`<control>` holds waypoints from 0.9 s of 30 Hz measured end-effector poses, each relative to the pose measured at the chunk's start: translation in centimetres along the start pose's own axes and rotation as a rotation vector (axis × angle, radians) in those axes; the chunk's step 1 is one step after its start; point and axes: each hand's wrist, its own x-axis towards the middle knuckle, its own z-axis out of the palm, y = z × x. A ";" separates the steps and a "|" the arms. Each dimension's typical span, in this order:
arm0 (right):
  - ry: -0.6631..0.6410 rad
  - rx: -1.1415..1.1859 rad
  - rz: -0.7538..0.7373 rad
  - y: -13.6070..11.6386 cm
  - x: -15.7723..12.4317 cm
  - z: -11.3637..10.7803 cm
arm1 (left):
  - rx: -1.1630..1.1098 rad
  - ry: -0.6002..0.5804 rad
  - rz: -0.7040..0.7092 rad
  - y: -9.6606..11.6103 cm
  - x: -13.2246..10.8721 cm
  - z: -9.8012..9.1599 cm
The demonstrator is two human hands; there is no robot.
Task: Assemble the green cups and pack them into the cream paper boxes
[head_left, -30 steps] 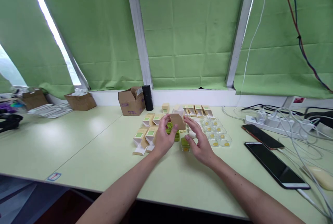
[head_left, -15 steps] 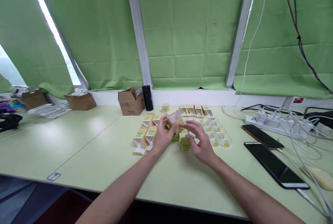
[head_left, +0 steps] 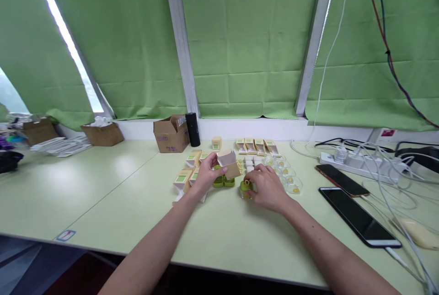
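My left hand (head_left: 206,174) is closed on a small kraft-paper box (head_left: 230,167), tilted above the table with its white-lined flap folded up. My right hand (head_left: 265,188) has its fingers closed around a small clear container with a green lid (head_left: 244,189), which is on the table. A little ring shape shows on top of the lid. Behind and below the box are several green lids (head_left: 219,182). Beside my left wrist stand several open kraft boxes (head_left: 182,179) with green labels. Clear plastic cups (head_left: 294,185) with yellow centres and small white blocks (head_left: 249,162) lie past my right hand.
Flattened kraft boxes (head_left: 250,146) and one closed box (head_left: 216,143) stand at the back. Near the wall are a cardboard carton (head_left: 170,136) and a black bottle (head_left: 193,129). Two phones (head_left: 358,215), a power strip (head_left: 363,165) and tangled cables occupy the right.
My right hand has moved down and closed on the green-lidded container. My left hand has shifted slightly and tilted the box, whose flap now leans up and left.
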 end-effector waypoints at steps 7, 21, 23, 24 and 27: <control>-0.084 -0.055 0.053 1.1 0.1 -1.2 | 0.364 -0.275 -0.089 2.6 -0.3 -0.3; -0.057 -0.061 0.003 1.4 0.0 -0.7 | 0.492 -0.374 0.014 -0.2 -2.4 -0.6; -0.058 -0.060 0.003 1.4 0.0 -0.7 | 0.497 -0.377 0.043 0.0 -2.6 -0.6; -0.058 -0.059 0.004 1.3 0.1 -0.7 | 0.482 -0.374 0.056 0.2 -2.7 -0.6; -0.061 -0.061 0.005 1.3 0.1 -0.7 | 0.382 -0.331 0.123 0.7 -2.8 -0.7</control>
